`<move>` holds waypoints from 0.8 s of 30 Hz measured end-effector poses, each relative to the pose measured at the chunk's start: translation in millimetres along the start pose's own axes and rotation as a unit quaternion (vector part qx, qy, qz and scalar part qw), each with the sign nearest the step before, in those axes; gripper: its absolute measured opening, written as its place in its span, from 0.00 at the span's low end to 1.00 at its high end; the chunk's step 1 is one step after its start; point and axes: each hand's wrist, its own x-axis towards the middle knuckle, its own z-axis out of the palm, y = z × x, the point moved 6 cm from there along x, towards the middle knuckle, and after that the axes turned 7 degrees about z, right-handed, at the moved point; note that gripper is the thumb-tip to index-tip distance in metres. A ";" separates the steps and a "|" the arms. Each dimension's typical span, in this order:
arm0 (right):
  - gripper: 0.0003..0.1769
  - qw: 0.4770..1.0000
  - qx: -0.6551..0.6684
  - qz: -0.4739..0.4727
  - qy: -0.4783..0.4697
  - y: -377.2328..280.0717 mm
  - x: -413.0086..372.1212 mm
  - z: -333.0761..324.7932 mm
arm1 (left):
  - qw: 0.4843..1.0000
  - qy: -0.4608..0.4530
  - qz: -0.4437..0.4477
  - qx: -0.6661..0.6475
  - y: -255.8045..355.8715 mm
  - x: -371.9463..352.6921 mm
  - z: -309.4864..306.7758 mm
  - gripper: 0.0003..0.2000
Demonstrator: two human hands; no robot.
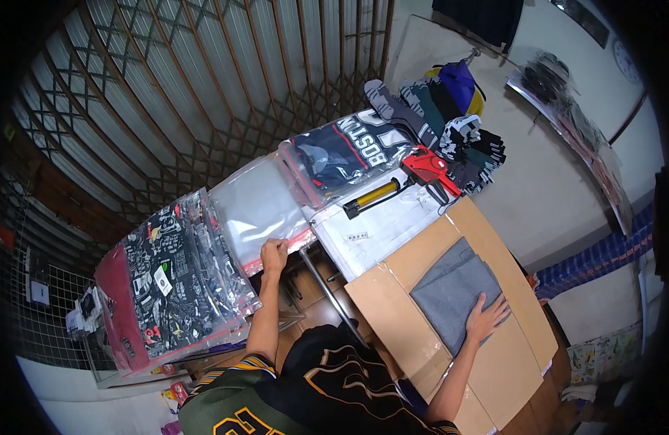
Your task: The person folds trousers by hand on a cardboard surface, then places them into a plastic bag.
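My left hand (pixel 274 256) is closed at the red-striped edge of a stack of clear plastic bags (pixel 258 206); its fingers are pressed together there. My right hand (pixel 486 317) lies flat with fingers spread on a folded dark grey cloth (pixel 450 286). Under the cloth is a brown cardboard sheet (pixel 392 308). To the left of the bags lies a stack of bagged black printed garments (pixel 175 275). Beyond them is a bagged navy garment with BOSTON lettering (pixel 349 152).
A red tag gun (pixel 430 171) and a yellow-black tool (pixel 374 198) lie on a white surface (pixel 363 235). Socks and gloves (pixel 468 145) are heaped at its far end. A metal bar (pixel 331 293) crosses the gap before my body. A folding gate (pixel 225 80) stands behind.
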 end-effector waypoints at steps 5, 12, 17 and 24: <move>0.44 1.000 -0.003 0.001 0.000 1.3 0.4 1.0 | 1.000 -0.022 -0.002 0.007 2.3 4.3 -3.1 0.07; 0.43 1.000 0.016 0.006 -0.004 -5.4 -4.4 -8.0 | 0.994 0.060 -0.075 0.050 -6.8 9.7 -0.9 0.07; 0.44 1.000 0.025 0.003 0.015 -7.1 -6.1 -11.7 | 0.977 0.197 -0.083 0.010 -22.7 10.4 -7.6 0.11; 0.44 0.998 0.053 -0.001 0.024 -10.9 -9.3 -18.6 | 0.965 0.227 -0.084 -0.101 -4.1 18.1 -21.5 0.14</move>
